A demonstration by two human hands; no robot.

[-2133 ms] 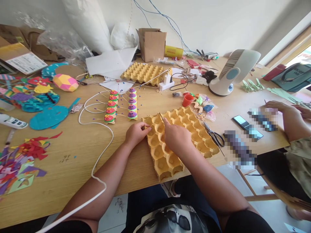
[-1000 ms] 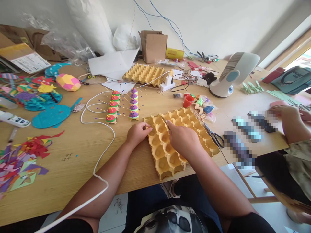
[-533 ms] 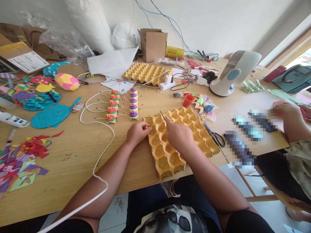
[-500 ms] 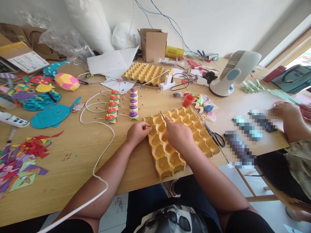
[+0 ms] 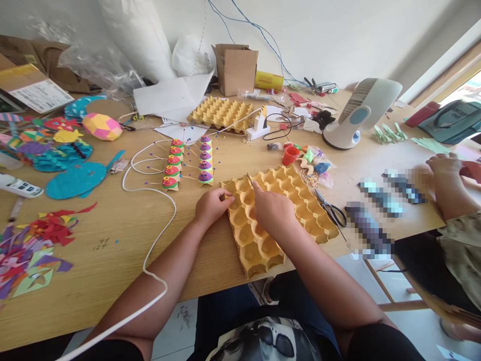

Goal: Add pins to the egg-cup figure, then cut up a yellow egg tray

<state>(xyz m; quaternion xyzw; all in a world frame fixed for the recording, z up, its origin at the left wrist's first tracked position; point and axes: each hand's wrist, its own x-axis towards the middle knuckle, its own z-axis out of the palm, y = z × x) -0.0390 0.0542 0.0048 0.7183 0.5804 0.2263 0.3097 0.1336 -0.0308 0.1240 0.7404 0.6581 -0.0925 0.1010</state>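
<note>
In my right hand [image 5: 276, 210] I have a thin blade [image 5: 250, 180], closed firmly in the fist, with the index finger laid along it, I think for better control. Its tip is at the far edge of the yellow egg tray [image 5: 241, 234], which lies flat on the table [image 5: 130, 273] before me. My left hand [image 5: 211, 204] pinches the tray at its left edge, near the far corner, probably so that it does not slide. The scissors [image 5: 331, 209] lie just beside the right edge, perhaps to be within easy reach. Farther away are two painted rows, one red and green [image 5: 173, 163], one purple [image 5: 205, 161], and a second egg tray [image 5: 221, 114].

The handle of the blade is hidden by my palm, which covers also several cups. I cannot tell whether the tip enters the pulp. At the right, some things are blurred, and a co-worker's arm [image 5: 456, 193] is cut off by the border.
</note>
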